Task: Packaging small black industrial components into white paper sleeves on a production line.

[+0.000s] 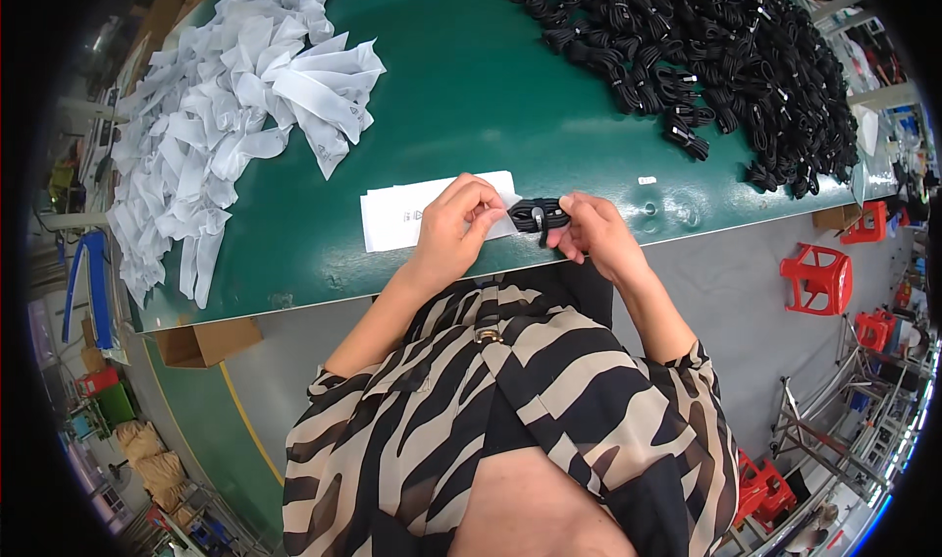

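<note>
A coiled black cable (536, 217), bundled with a tie around its middle, is held just above the table's near edge. My right hand (597, 233) grips it at its right end between thumb and fingers. My left hand (455, 227) is closed in a pinch at the open-looking right end of a flat white pouch (388, 218), beside the cable's left end. More white pouches lie in a thin stack beneath that hand, with small dark print on top. Whether the cable's tip is inside the pouch I cannot tell.
The green table (442, 86) carries a large heap of white pouches (211, 130) at left and a big pile of coiled black cables (726, 56) at right. A small white piece (647, 180) lies right of my hands. Red stools (817, 279) and a cardboard box (208, 342) stand below table level.
</note>
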### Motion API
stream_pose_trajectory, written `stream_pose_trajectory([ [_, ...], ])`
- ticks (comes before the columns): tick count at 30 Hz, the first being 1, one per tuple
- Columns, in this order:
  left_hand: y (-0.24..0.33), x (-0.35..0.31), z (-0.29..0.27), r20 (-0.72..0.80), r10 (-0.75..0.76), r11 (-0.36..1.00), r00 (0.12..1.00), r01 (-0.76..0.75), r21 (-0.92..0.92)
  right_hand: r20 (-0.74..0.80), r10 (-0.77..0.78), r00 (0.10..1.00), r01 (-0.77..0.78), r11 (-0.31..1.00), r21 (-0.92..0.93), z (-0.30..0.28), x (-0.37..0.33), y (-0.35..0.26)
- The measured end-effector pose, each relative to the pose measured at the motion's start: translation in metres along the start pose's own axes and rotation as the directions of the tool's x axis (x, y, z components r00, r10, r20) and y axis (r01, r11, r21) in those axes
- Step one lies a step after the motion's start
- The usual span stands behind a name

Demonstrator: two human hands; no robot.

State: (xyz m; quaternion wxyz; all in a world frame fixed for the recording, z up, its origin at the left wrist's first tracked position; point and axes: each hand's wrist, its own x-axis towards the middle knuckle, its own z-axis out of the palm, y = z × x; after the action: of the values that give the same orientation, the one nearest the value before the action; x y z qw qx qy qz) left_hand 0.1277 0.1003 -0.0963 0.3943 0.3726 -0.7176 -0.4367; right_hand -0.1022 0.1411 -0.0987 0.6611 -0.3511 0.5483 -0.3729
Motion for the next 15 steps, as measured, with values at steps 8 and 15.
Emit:
stream_pose_trajectory([
  [8, 0.009, 0.003, 0.001, 0.085, 0.253, 0.942, 0.964, -0.266, 0.205, 0.04, -0.056, 0.998, 0.056, 0.998, 0.01, 0.018, -0.016, 0.013],
  [15, 0.013, 0.009, -0.004, 0.018, 0.243, 0.95, 0.97, -0.241, 0.198, 0.277, -0.802, 0.53, 0.761, 0.305, -0.572, 0.025, -0.012, 0.0],
])
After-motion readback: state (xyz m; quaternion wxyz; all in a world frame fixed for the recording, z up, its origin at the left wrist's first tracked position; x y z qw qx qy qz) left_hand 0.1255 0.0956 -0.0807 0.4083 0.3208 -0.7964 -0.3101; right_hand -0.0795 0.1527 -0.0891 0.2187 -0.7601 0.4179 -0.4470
